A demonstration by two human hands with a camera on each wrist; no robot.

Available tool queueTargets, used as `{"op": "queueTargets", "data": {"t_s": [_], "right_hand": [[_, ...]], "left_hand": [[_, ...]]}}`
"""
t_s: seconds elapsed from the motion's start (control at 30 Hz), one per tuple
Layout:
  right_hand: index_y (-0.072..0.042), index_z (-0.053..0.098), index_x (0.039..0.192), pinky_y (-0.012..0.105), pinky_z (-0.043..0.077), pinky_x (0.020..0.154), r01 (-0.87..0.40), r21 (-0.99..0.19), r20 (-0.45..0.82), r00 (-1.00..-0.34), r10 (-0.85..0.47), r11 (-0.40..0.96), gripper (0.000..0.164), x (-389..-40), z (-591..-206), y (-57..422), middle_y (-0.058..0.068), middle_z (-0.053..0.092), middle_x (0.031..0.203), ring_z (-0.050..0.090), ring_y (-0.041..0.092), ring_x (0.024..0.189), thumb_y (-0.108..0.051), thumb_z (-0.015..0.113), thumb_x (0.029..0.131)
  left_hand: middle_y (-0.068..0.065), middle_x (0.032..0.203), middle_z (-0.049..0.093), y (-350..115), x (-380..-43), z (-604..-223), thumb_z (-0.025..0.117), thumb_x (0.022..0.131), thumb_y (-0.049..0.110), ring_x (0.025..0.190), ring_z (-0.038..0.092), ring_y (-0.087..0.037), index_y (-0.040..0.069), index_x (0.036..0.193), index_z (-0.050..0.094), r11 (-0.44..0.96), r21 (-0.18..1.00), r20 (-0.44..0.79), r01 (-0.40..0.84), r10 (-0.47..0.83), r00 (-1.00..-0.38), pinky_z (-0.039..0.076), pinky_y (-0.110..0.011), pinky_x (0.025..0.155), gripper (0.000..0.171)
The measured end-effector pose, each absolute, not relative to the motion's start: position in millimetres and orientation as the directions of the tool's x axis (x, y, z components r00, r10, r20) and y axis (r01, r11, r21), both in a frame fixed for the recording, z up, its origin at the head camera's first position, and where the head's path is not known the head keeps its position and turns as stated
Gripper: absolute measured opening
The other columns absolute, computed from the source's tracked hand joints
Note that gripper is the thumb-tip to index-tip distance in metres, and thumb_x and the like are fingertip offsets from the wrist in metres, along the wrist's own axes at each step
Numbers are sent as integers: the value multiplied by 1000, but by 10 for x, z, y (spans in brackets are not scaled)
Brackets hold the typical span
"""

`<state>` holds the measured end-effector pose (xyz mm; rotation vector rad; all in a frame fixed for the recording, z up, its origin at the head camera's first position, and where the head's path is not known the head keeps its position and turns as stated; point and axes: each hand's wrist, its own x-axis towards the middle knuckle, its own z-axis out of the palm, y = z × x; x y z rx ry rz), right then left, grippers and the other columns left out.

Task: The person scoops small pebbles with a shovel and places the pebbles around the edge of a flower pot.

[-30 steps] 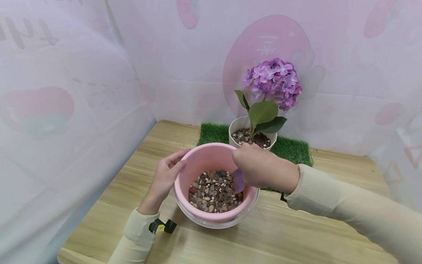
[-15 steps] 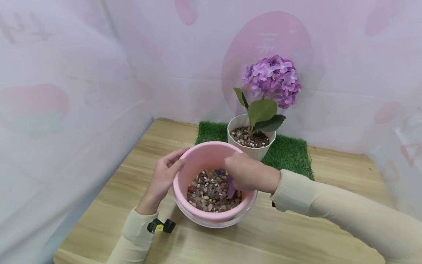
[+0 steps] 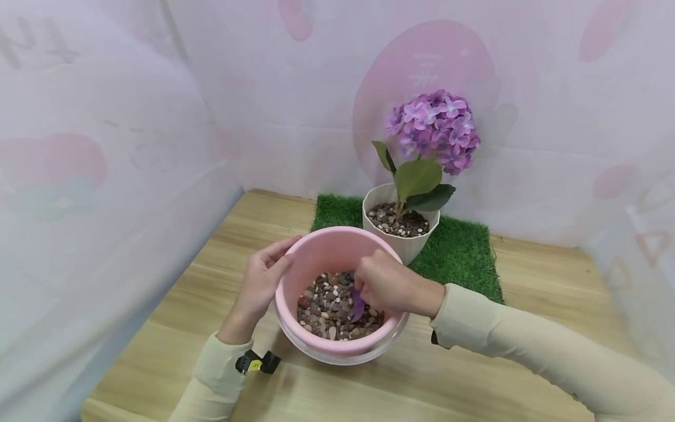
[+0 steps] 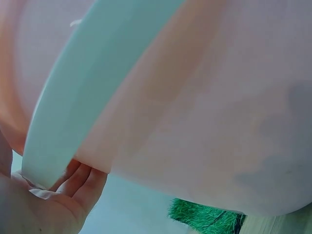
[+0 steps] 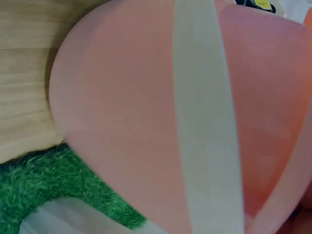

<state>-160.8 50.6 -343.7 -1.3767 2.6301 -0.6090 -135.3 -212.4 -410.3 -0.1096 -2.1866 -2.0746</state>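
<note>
A pink bucket (image 3: 321, 252) holds mixed brown, grey and white pebbles (image 3: 320, 310). At its left side my left hand (image 3: 261, 281) grips the rim, thumb over the top; the left wrist view shows fingers behind the bucket's pale handle (image 4: 87, 97). My right hand (image 3: 387, 284) reaches down inside the bucket's right half, fingers curled round a small purple scoop (image 3: 358, 305). The scoop's blade stands tilted among the pebbles, and its grip is hidden in the fist. The right wrist view is mostly filled by the bucket's outer wall (image 5: 117, 87).
Just behind the bucket, a white faceted pot (image 3: 403, 246) with a purple hydrangea (image 3: 435, 129) stands on a green turf mat (image 3: 464, 258). The wooden table (image 3: 211, 264) ends at cloth walls (image 3: 295, 158) on the left and at the back.
My right hand has moved left and lower into the bucket, carrying the scoop toward the middle of the pebbles. The left hand keeps its hold on the rim.
</note>
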Motion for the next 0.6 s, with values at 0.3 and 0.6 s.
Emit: {"op": "queueTargets", "data": {"t_s": [0.3, 0.6], "right_hand": [[-7, 85, 88, 17, 64, 74, -749, -458, 75, -570, -818, 479, 6, -1547, -3430, 456, 4, 82, 83, 79, 10, 75, -8, 86, 82], [-13, 65, 53, 14, 29, 42, -726, -455, -10, -575, -818, 516, 34, -1628, -3431, 417, -10, 51, 45, 35, -3, 43, -2, 81, 80]], "left_hand": [[-26, 145, 63, -2099, -1310, -4122, 57, 104, 3, 113, 73, -7, -5, 143, 61, 45, 989, 140, 138, -37, -990, 63, -25, 97, 40], [-22, 144, 66, -2109, -1351, -4100, 57, 104, 4, 117, 73, -15, -3, 143, 62, 52, 989, 143, 141, -44, -989, 64, -24, 97, 40]]}}
